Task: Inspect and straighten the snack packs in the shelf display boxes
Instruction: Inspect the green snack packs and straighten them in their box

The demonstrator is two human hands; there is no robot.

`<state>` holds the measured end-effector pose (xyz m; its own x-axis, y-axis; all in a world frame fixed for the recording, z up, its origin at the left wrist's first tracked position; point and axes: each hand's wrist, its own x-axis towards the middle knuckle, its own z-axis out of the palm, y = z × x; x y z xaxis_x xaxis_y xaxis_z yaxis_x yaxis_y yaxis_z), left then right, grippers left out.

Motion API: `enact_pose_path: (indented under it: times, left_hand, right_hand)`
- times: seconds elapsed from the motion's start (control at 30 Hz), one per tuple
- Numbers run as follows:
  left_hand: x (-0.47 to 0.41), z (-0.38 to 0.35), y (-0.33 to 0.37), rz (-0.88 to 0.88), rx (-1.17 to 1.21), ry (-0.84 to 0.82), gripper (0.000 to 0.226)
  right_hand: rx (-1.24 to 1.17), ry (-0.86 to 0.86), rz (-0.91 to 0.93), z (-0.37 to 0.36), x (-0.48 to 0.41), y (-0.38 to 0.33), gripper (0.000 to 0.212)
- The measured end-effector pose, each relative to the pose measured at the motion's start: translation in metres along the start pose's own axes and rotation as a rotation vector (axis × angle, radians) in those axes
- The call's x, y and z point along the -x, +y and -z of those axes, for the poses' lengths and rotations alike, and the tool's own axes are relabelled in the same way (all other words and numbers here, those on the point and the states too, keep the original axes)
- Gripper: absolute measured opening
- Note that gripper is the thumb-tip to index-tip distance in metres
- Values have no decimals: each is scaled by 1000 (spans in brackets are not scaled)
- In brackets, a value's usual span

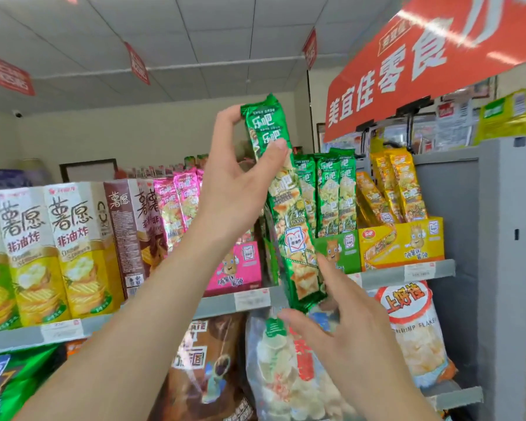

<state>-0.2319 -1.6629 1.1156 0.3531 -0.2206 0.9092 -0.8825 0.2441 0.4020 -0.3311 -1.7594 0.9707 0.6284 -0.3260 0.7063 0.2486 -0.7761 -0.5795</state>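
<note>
Left hand point(240, 183): curled round the upper end of the green snack pack point(289, 226), thumb on the front, fingers behind the top seal.
Right hand point(353, 323): fingers nearly straight, index tip against the pack's lower right edge, thumb just under the bottom seal; no firm pinch evident.
Pack position: held tilted, near side of the green display box point(340, 250), pink display box point(240, 265) left, yellow display box point(401, 241) right.
Handling: probably light, slippery and crinkly, with brittle contents; best gripped at the flat end seals, never squeezed mid-body.
Materials: glossy foil, long narrow pouch; printed cardboard boxes; grey shelf edge point(386, 276).
</note>
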Motion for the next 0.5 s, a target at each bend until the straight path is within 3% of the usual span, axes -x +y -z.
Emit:
enact_pose_path:
  times: [0.13,0.3,0.5]
  left_hand:
    - [-49,8,-3,-140,-105,22,31]
    - [-104,12,5,-264,-202,76,32]
    - [-142,4,9,-358,-244,-32,34]
  right_hand:
    - [114,-72,82,19,-50,-14,95]
    - [-169,28,204,52,-125,-45,30]
    - [-144,45,362,72,-214,-90,64]
